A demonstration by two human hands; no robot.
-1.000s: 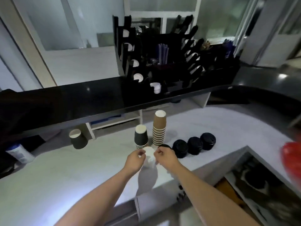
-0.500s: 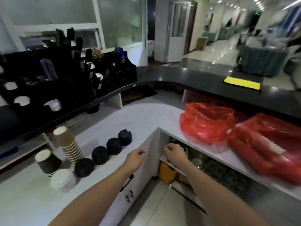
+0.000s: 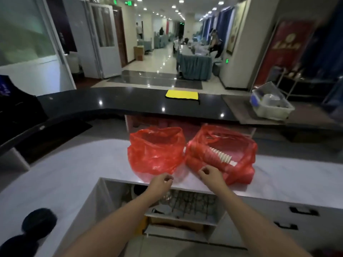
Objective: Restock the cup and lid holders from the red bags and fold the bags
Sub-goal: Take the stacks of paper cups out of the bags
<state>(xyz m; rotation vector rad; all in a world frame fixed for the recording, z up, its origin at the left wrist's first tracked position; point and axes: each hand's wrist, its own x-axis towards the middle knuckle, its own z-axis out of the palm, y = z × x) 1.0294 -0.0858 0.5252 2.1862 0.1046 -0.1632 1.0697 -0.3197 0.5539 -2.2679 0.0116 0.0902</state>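
Observation:
Two red plastic bags stand side by side on the white counter (image 3: 78, 169). The left red bag (image 3: 156, 151) is open at the top and its contents are hidden. The right red bag (image 3: 220, 153) lies open and shows a sleeve of stacked white cups (image 3: 221, 156). My left hand (image 3: 160, 183) hovers just in front of the left bag, fingers loosely curled, holding nothing. My right hand (image 3: 210, 174) hovers at the front edge of the right bag, fingers loosely curled and empty. Black lids (image 3: 39, 221) sit at the lower left. The holders are out of view.
A raised black counter (image 3: 133, 102) runs behind the bags with a yellow cloth (image 3: 182, 94) on it. A clear plastic bin (image 3: 271, 102) stands at the right. Below my hands is an open shelf (image 3: 178, 206); drawers with black handles (image 3: 302, 212) lie to its right.
My view has swung right from the cup stacks and holders to the red bags. Both hands have let go of the white cup and moved to the bags, empty.

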